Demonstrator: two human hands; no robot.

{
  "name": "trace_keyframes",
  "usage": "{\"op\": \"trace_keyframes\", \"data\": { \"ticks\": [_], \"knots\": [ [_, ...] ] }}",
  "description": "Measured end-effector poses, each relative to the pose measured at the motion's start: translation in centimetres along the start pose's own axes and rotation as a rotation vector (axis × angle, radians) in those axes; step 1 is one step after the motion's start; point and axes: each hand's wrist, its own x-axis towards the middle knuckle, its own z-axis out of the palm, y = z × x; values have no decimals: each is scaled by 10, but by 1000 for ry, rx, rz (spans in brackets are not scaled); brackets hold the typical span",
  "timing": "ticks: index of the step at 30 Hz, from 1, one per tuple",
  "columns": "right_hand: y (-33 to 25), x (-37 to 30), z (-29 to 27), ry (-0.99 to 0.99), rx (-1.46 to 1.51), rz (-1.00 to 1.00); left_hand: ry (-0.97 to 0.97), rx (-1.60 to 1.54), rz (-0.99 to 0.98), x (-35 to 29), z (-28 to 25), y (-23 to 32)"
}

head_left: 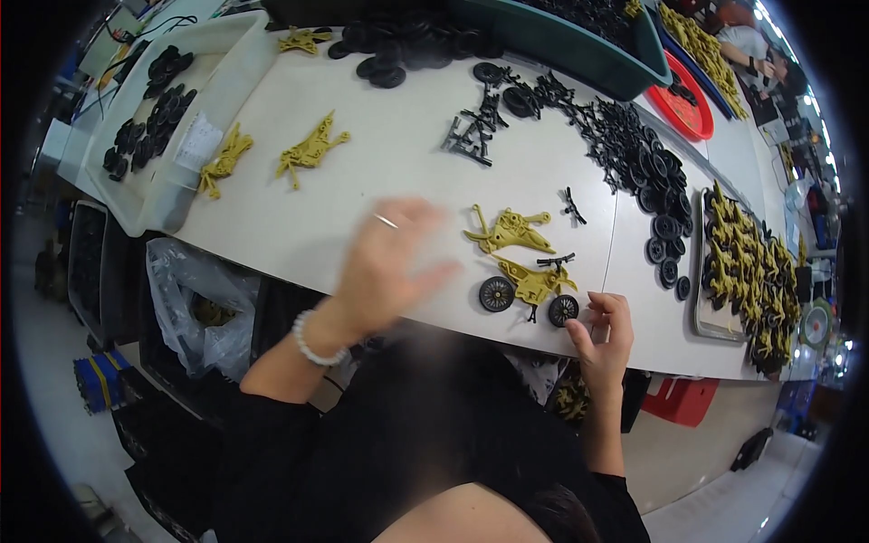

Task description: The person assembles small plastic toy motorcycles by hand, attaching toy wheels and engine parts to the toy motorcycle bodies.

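A toy motorcycle (529,281) with a yellow body, black handlebar and two black wheels lies at the table's front edge. My right hand (605,337) is beside its right wheel (563,310), fingers curved and apart, the thumb at or touching the tyre. My left hand (389,258), blurred by motion, is over the table left of the toy, thumb spread from the fingers and nothing visible in it. Just beyond the toy is a loose yellow motorcycle body (509,231). A small black handlebar piece (572,207) lies to its right.
Black wheels (665,181) and small black parts (484,131) spread across the table's far and right sides. Two yellow bodies (312,149) lie at left, near a white bin (244,68). A metal tray (715,328) of yellow toys stands right; a green bin (579,45) is behind.
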Motion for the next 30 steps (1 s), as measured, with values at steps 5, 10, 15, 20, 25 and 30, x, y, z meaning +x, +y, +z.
{"op": "trace_keyframes", "data": {
  "ticks": [5, 10, 15, 20, 25, 30],
  "knots": [
    [3, 4, -2, 21, 5, 62, 139, 540, -172, 14, -66, -72],
    [-5, 15, 0, 41, -43, -25, -79, 490, -343, 15, -79, -119],
    [-8, 28, -7, -1, -77, -105, -39, 524, -300, 26, -63, -102],
    [-21, 83, -2, -141, -164, -324, -120, 204, -36, 30, -22, -33],
    [-35, 128, 27, -446, -234, -441, -266, -6, 76, 28, 13, 13],
    [-36, 142, 36, -533, -309, -367, -147, -132, -81, 16, 26, 14]
  ]
}}
